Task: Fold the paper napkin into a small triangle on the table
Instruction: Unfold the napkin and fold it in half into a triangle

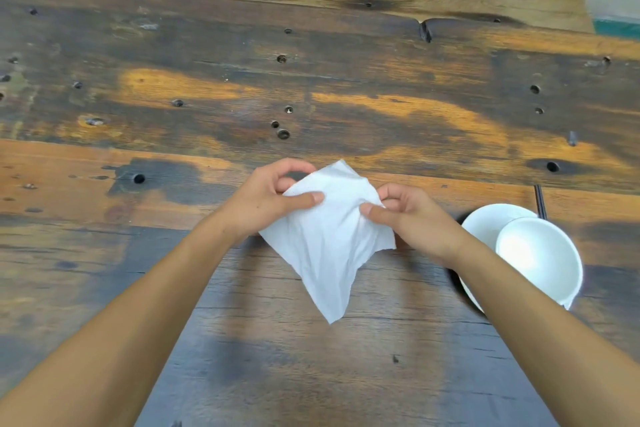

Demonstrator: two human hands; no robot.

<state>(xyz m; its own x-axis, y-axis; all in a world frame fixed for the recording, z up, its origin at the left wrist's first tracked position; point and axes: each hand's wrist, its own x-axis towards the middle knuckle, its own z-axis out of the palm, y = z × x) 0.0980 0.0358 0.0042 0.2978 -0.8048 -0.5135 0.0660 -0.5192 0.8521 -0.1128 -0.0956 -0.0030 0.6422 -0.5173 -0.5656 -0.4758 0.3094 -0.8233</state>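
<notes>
Head view: both hands pinch the paper napkin (329, 236), left hand (266, 199) and right hand (412, 218) each closed on an upper side, so it hangs as a diamond over the bench (311, 80) near edge, probably lining up a diagonal fold.
</notes>
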